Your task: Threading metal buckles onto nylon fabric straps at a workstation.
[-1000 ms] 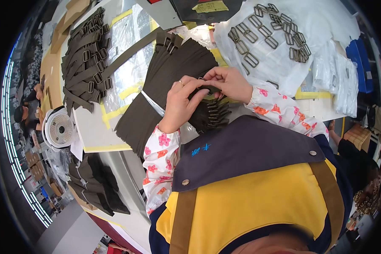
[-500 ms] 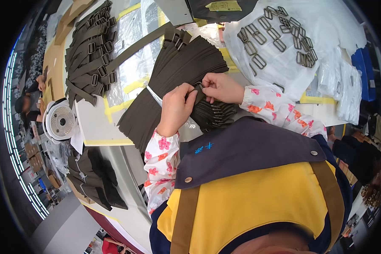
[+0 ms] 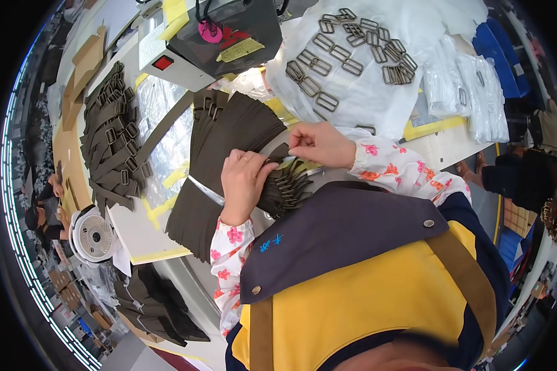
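Note:
A fanned bundle of dark olive webbing straps (image 3: 235,133) lies in front of me, with a white band (image 3: 205,190) around its middle. My left hand (image 3: 244,182) rests over the bundle, its thumb and fingers pinched on a strap near the right side. With thumb and forefinger closed, my right hand (image 3: 320,145) grips the end of one dark strap (image 3: 280,152). Just below the hands, folded strap ends with metal pieces (image 3: 288,188) are stacked in a tight row. Metal slider buckles (image 3: 213,110) show on straps at the bundle's far end.
Loose metal slider buckles (image 3: 328,46) lie on white plastic at the far right, by clear bags (image 3: 476,86). A dark machine (image 3: 235,37) stands at the back. Buckled straps (image 3: 111,133) are heaped left, near a white fan (image 3: 94,236). Other people are at both sides.
My view has shifted, bringing more of the machine in. My hands, earlier close together at a strap end with a buckle, are farther apart, the right one drawn off to the right.

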A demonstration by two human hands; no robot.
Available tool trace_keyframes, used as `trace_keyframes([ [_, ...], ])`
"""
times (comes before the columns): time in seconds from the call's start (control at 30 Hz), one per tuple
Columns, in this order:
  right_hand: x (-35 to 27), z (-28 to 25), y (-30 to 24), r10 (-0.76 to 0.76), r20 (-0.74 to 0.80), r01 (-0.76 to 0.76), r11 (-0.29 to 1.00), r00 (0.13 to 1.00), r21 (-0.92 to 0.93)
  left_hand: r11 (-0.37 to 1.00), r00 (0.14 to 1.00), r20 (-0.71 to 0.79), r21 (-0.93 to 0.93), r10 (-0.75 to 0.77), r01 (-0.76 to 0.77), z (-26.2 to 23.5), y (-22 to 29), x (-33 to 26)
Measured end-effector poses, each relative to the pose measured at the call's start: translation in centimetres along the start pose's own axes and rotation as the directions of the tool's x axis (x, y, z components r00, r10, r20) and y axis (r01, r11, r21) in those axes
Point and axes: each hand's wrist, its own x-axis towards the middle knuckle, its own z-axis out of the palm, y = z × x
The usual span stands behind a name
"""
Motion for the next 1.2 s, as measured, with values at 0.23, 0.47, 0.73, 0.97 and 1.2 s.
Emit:
trace_keyframes([
  [0.23,0.9,-16.1,0.9,-0.446,-0.434,-0.225,0.448,0.783,-0.866,0.990,0.982,0.188,-0.140,0.007,0.020,0.7,1.1,-1.8],
  [0.47,1.6,-20.1,1.9,-0.198,-0.615,-0.577,0.219,0.763,-0.787,0.968,0.978,0.112,0.201,-0.177,0.152,2.1,2.1,-0.7],
  [0.73,4.3,-19.5,2.5,-0.113,-0.702,-0.599,0.439,0.703,-0.670,0.967,0.970,0.124,0.174,-0.208,0.185,1.9,1.9,-0.4],
  [0.97,2.3,-17.1,1.2,-0.359,-0.497,-0.308,0.469,0.790,-0.828,0.911,0.974,0.222,0.390,0.045,-0.131,2.3,1.5,1.9],
  [1.2,1.0,-3.8,0.2,-0.009,-0.158,0.035,0.985,0.987,0.168,0.915,0.967,0.084,-0.314,-0.240,0.254,0.8,0.8,1.0],
])
